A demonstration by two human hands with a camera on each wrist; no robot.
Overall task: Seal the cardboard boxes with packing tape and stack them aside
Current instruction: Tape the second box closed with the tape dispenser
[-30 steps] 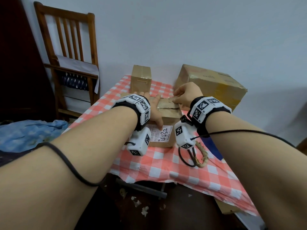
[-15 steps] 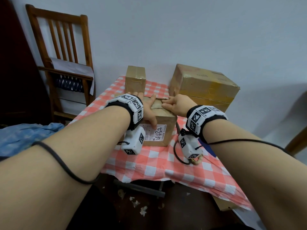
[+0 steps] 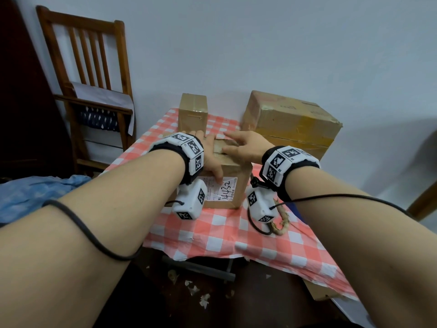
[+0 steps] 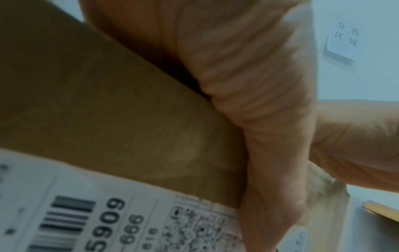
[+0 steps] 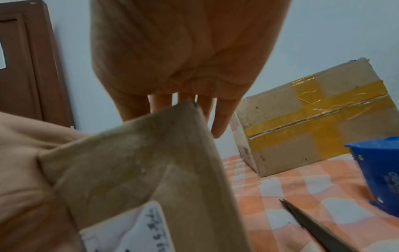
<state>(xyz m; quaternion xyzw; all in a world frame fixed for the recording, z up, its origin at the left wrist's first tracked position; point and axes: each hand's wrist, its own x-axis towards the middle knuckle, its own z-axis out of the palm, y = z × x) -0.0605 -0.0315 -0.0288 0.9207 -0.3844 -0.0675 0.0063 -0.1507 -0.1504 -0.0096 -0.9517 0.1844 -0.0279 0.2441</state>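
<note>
A small cardboard box with a white label (image 3: 233, 185) stands mid-table on the red-checked cloth (image 3: 212, 235). My left hand (image 3: 211, 159) holds its top front edge, fingers lying over the top and thumb down the front face onto the label (image 4: 90, 221). My right hand (image 3: 243, 146) lies flat on the box top, fingers straight and pointing toward the far left. In the right wrist view the straight fingers (image 5: 220, 117) reach past the box's upper corner (image 5: 151, 153). The top seam under both hands is mostly hidden.
A large box crossed with yellow tape (image 3: 290, 121) (image 5: 313, 119) sits back right, a narrow box (image 3: 192, 112) back centre. A blue tape dispenser (image 5: 380, 173) and scissors (image 3: 281, 221) (image 5: 313, 226) lie right of the labelled box. A wooden chair (image 3: 92, 91) stands at the left.
My right hand has gone from curled fingers at the box's top edge to lying flat across the top. The left hand keeps its hold on the front edge.
</note>
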